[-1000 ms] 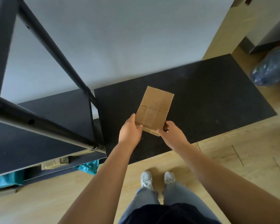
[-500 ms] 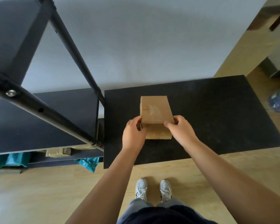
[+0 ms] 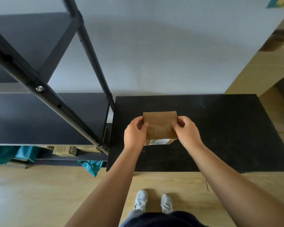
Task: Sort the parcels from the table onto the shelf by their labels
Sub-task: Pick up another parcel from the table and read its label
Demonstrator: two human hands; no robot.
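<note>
A small brown cardboard parcel point(image 3: 160, 126) is held above the black table point(image 3: 220, 128), tipped so a white label on its near lower face shows. My left hand point(image 3: 135, 132) grips its left side and my right hand point(image 3: 186, 131) grips its right side. The black metal shelf point(image 3: 44, 118) stands to the left of the table, its middle board bare in view.
On the shelf's lower level lie teal plastic mailers point(image 3: 25, 153) and a brown taped parcel point(image 3: 65, 150); another teal mailer point(image 3: 92, 166) hangs over its front edge. A white wall is behind. My feet stand on a wooden floor point(image 3: 39, 194) in front of the table.
The parcel has been turned over between both hands, from lying flat and tilted to standing on edge with its label side facing down toward me. The view has tilted upward.
</note>
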